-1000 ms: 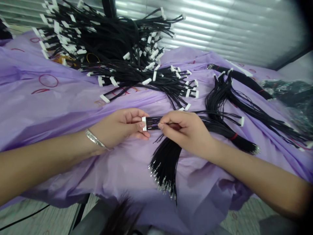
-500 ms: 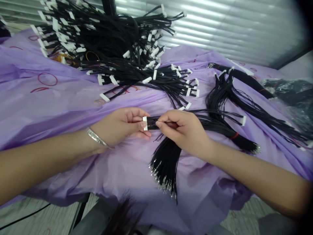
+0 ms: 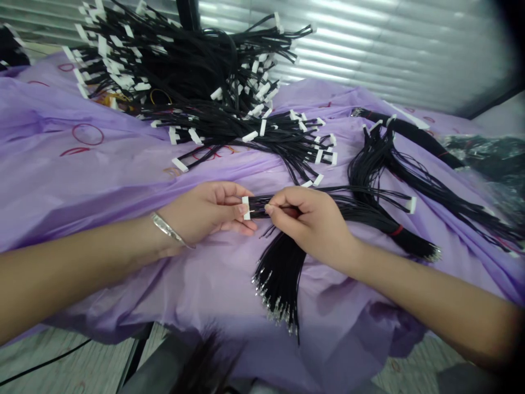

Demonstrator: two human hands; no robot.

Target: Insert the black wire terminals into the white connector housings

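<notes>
My left hand (image 3: 219, 210) pinches a small white connector (image 3: 246, 208) between thumb and fingers. Several black wires run out of its right side. Just right of it, my right hand (image 3: 305, 216) is closed in a pinch on a black wire, whose metal tip (image 3: 252, 210) lies close to the connector; whether it has entered a slot is too small to tell. Below my right hand fans a bundle of loose black wires (image 3: 282, 262) with bare metal terminals at their ends. Another white connector (image 3: 412, 205) sits at the far end of wires to the right.
A big heap of black cables with white connectors (image 3: 184, 65) lies at the back left. Wire bundles (image 3: 369, 158) and a clear plastic bag (image 3: 488, 169) are on the right. Red rubber bands (image 3: 88, 134) lie on the purple cloth (image 3: 135, 175). Metal blinds (image 3: 369, 44) stand behind.
The view has shifted slightly, so everything sits a little further right. Between my hands, the wire's metal tip now shows more plainly beside the connector. Both grips stay the same.
</notes>
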